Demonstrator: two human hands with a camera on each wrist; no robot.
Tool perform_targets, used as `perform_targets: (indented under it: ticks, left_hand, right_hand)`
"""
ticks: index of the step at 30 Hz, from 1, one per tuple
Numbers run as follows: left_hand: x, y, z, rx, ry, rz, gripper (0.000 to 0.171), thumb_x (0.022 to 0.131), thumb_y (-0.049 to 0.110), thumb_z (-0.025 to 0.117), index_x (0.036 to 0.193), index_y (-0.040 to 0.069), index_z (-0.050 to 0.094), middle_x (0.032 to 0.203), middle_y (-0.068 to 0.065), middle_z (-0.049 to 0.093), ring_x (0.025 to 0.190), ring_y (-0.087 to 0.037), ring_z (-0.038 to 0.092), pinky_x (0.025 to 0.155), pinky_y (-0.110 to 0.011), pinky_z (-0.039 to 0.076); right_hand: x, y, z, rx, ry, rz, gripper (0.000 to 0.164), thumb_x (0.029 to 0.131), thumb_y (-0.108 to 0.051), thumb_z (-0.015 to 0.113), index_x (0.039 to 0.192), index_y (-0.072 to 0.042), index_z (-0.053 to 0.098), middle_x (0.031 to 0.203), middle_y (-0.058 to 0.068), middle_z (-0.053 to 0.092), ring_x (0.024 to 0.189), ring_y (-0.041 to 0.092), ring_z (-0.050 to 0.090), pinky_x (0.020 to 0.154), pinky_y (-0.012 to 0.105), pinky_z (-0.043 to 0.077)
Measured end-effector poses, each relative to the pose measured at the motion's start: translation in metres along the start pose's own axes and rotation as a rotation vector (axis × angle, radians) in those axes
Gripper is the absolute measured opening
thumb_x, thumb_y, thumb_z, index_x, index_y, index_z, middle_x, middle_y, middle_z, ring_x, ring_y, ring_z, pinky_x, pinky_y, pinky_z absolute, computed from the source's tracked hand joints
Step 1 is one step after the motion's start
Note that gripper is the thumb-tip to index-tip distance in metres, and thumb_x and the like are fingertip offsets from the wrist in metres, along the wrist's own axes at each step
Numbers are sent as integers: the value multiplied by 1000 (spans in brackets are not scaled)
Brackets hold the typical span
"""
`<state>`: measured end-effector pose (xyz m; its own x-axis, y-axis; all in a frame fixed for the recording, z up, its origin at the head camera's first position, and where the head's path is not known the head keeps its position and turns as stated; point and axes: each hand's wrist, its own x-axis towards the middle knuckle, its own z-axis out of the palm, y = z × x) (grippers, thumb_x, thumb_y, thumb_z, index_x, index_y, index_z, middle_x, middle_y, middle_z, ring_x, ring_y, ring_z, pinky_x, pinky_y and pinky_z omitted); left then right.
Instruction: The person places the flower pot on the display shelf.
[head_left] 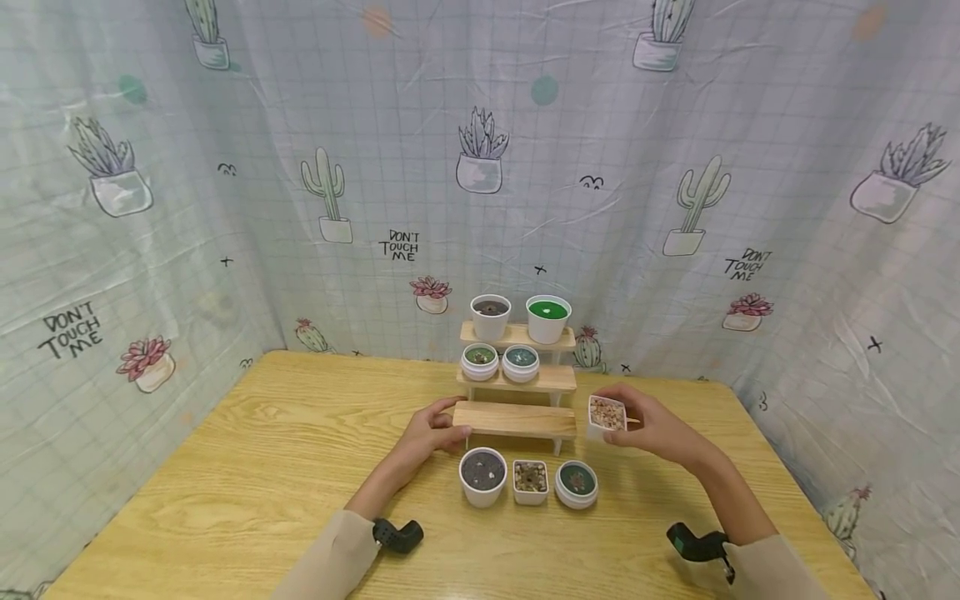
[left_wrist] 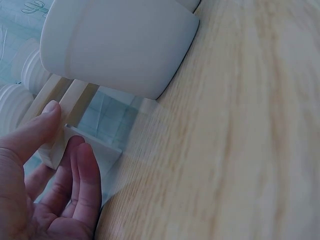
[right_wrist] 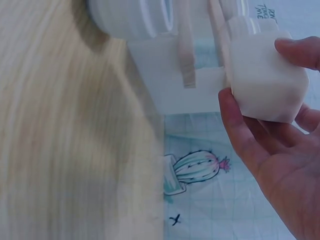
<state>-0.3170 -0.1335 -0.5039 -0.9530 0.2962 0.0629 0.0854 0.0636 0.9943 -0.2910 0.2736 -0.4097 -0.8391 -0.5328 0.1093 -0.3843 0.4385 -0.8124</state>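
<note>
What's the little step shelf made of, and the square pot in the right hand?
The step shelf's boards look like smooth, pale wood, because grain lines show; its white sides could be plastic or painted wood. The square pot looks smooth, white and mostly matte, without sharp highlights: maybe plastic or ceramic.

The curtain (head_left: 540, 217) reads "DON'T TOUCH ME" at the head view's left, near centre and right, and, sideways, at the right wrist view's upper right.
</note>
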Motion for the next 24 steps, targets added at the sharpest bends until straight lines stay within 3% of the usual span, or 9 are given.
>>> perform_targets:
  ticks: [15,24]
  left_hand:
    - [0,0,0,6,11,1,72,92,17,78,155,9,44,88,-1,70,84,-14,70,79,-31,62]
    - [1,1,1,18,15,-3,72,92,19,79,155,10,45,87,-1,69,83,-15,70,79,-31,61]
  right_hand:
    - [23,-20,-3,-3,68,25,65,97,-19,72,152,-2,42,141,23,54,126,37,57,97,37,53]
    - [31,-22,-2,40,111,28,67,98,-16,71,154,-1,38,141,25,53,126,37,57,92,26,54]
